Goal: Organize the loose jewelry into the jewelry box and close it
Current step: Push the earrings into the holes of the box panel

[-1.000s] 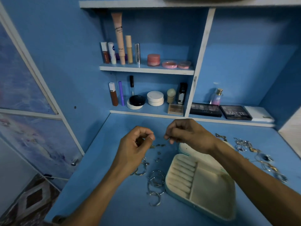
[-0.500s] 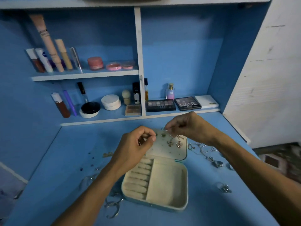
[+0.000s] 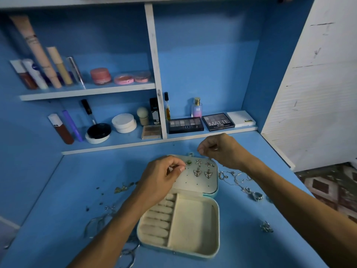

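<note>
Your left hand point(image 3: 160, 176) is curled tight, thumb and forefinger meeting right on the raised lid point(image 3: 195, 183) of the jewelry box point(image 3: 193, 225). I cannot tell whether anything sits between those fingertips: it's too small. Your right hand point(image 3: 220, 149) hangs above the lid's far right corner, fingers curled around a silvery piece point(image 3: 215, 148). Only a glint shows, its shape hidden.

The box lies open at centre frame on the blue table point(image 3: 58, 190). Your left forearm covers the near left corner of its ring rolls. On the lid, a green stud point(image 3: 188, 162) sits just beside your left fingertip, with star earrings point(image 3: 198, 162) and winged earrings point(image 3: 197, 172) to its right.

Loose chains point(image 3: 249, 190) at centre right run under your right arm. The hoops point(image 3: 96, 223) at lower left are dim and blurred.

Since half a second ago, your left hand has dropped onto the lid and the green stud has come into plain sight, while your right hand has drifted further right.
</note>
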The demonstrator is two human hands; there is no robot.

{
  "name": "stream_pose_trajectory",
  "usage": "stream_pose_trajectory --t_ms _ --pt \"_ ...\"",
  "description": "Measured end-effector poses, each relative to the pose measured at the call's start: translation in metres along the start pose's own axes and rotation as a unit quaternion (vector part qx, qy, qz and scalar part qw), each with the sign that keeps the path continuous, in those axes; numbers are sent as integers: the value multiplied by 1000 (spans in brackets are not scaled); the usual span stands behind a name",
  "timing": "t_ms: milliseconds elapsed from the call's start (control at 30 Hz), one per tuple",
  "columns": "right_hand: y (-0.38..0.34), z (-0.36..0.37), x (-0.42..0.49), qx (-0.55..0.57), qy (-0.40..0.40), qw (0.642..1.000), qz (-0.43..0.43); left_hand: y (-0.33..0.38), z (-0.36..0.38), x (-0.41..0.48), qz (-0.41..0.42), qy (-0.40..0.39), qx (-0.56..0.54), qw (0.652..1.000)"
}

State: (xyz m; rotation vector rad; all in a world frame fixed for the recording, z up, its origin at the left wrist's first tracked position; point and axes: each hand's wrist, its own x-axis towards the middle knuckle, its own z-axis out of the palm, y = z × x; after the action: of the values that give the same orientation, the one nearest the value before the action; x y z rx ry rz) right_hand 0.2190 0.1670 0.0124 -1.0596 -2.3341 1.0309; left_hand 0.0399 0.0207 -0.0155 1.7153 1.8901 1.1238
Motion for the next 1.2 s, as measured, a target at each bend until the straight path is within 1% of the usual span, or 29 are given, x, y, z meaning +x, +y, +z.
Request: stream_pose_trajectory --t_ms 100,300,433,633,867,967,1200 --pt "3 4 1 -24 -31 999 16 -3 4 2 1 0 11 1000" --pt "-2 6 -3 -41 -56 997 -15 -8 9 3 12 25 17 999" --pt "-7 3 -6 -35 -30 999 -20 -9 9 0 11 23 21 999" --pt "-18 -6 -11 61 18 998 -19 2 7 -6 29 54 11 998" --pt "-32 -11 -21 112 23 993 -20 11 12 -14 39 105 11 994" --pt "-34 -11 -24 114 26 993 -20 10 12 -16 42 126 27 991" --pt "-37 -11 -27 117 32 992 -16 6 18 -17 37 146 45 987"
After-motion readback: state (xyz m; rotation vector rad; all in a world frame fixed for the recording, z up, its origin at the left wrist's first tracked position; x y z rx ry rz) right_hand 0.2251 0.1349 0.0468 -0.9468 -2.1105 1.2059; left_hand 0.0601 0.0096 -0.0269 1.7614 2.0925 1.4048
